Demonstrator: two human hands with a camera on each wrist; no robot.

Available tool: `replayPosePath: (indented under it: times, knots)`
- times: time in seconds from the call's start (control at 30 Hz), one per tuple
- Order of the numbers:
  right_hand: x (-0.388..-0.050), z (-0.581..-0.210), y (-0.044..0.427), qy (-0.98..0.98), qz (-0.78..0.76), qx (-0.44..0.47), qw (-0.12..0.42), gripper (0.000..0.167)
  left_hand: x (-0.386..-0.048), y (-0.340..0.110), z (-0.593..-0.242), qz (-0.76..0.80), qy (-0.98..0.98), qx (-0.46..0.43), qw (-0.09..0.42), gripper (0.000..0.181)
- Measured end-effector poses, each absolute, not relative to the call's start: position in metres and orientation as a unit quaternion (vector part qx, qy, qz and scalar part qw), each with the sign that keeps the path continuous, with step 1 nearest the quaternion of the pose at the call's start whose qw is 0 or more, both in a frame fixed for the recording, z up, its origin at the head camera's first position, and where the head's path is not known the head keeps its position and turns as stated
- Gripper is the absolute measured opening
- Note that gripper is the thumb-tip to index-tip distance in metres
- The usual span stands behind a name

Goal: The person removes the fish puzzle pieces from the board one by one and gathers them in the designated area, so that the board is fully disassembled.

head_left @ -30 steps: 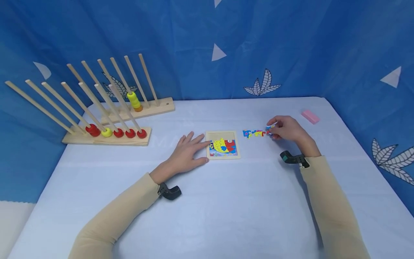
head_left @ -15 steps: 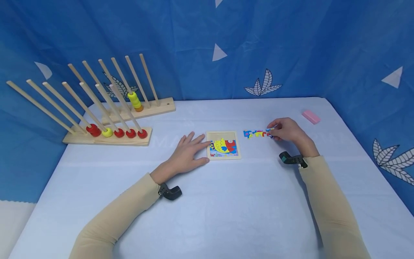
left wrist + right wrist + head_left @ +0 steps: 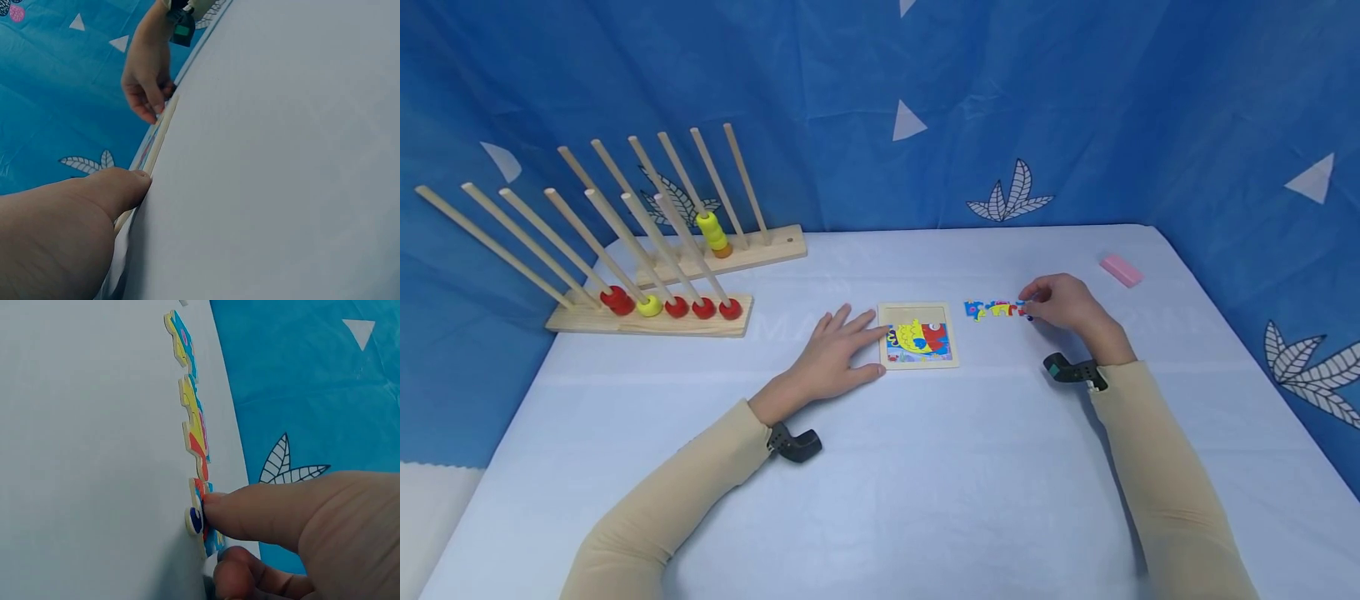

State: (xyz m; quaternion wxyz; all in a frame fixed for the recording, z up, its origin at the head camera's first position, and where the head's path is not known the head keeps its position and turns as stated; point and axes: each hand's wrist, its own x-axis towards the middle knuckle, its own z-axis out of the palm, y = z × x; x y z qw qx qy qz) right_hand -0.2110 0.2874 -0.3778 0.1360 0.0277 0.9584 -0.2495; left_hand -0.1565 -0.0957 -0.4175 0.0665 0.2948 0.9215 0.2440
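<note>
A square wooden puzzle tray (image 3: 919, 365) holds joined pieces showing a yellow and red fish; its upper strip is bare wood. My left hand (image 3: 831, 360) lies with spread fingers on the tray's left edge, its thumb (image 3: 132, 187) at the near corner in the left wrist view. To the right of the tray, loose puzzle pieces (image 3: 1000, 309) lie in a row on the table. At the row's right end my right hand (image 3: 1063, 302) pinches a piece with a dark blue eye (image 3: 195, 520) between thumb and fingers, close against the neighbouring red and yellow piece.
Two wooden peg racks stand at the left, the front one (image 3: 647, 327) with red and yellow beads, the rear one (image 3: 786, 242) with yellow and orange beads. A pink block (image 3: 1121, 271) lies at the back right. A blue curtain (image 3: 850, 167) hangs behind the table.
My right hand has shifted slightly and lowered, bringing the pinched piece down against the right end of the row. My left hand has stayed on the tray.
</note>
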Motion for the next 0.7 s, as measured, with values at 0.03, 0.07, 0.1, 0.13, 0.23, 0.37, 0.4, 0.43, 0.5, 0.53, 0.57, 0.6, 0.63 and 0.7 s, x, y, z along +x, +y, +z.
replayPosePath:
  times: [0.03, 0.07, 0.1, 0.13, 0.23, 0.37, 0.4, 0.43, 0.5, 0.53, 0.57, 0.6, 0.63, 0.7]
  knots:
    - [-0.2110, -0.3782, 0.2877, 0.958, -0.250, 0.027, 0.135, 0.032, -0.1567, -0.0956, -0.4175, 0.244, 0.922, 0.295, 0.067, 0.064]
    - [-0.2112, -0.3788, 0.2880, 0.958, -0.251, 0.028, 0.134, 0.032, -0.1570, -0.0955, -0.4175, 0.244, 0.922, 0.295, 0.068, 0.064]
    - [-0.2109, -0.3788, 0.2883, 0.958, -0.252, 0.026, 0.133, 0.033, -0.1572, -0.0955, -0.4175, 0.243, 0.922, 0.294, 0.068, 0.064]
    - [-0.2110, -0.3794, 0.2888, 0.958, -0.253, 0.026, 0.133, 0.033, -0.1573, -0.0954, -0.4175, 0.243, 0.922, 0.294, 0.069, 0.064]
    - [-0.2115, -0.3801, 0.2909, 0.956, -0.260, 0.023, 0.132, 0.033, -0.1576, -0.0954, -0.4176, 0.241, 0.922, 0.294, 0.069, 0.064]
    - [-0.2127, -0.3809, 0.2929, 0.954, -0.271, 0.029, 0.126, 0.034, -0.1572, -0.0954, -0.4173, 0.242, 0.923, 0.292, 0.069, 0.064]
    - [-0.2130, -0.3811, 0.2929, 0.954, -0.273, 0.032, 0.124, 0.035, -0.1572, -0.0953, -0.4173, 0.242, 0.923, 0.292, 0.068, 0.064]
    - [-0.2129, -0.3812, 0.2933, 0.953, -0.274, 0.034, 0.122, 0.035, -0.1571, -0.0953, -0.4172, 0.243, 0.923, 0.292, 0.068, 0.064]
    - [-0.2130, -0.3815, 0.2935, 0.952, -0.277, 0.039, 0.120, 0.035, -0.1571, -0.0954, -0.4173, 0.243, 0.923, 0.292, 0.068, 0.064]
    - [-0.2130, -0.3816, 0.2934, 0.952, -0.278, 0.041, 0.120, 0.035, -0.1571, -0.0954, -0.4173, 0.242, 0.923, 0.292, 0.069, 0.064]
    - [-0.2130, -0.3815, 0.2936, 0.952, -0.279, 0.042, 0.120, 0.035, -0.1572, -0.0954, -0.4174, 0.242, 0.923, 0.292, 0.069, 0.064]
    - [-0.2129, -0.3812, 0.2936, 0.951, -0.280, 0.043, 0.121, 0.036, -0.1572, -0.0954, -0.4174, 0.242, 0.923, 0.292, 0.069, 0.064]
    - [-0.2128, -0.3808, 0.2940, 0.951, -0.280, 0.044, 0.122, 0.036, -0.1572, -0.0953, -0.4174, 0.242, 0.923, 0.292, 0.069, 0.064]
    - [-0.2132, -0.3808, 0.2936, 0.951, -0.281, 0.045, 0.122, 0.036, -0.1568, -0.0952, -0.4174, 0.242, 0.923, 0.292, 0.068, 0.064]
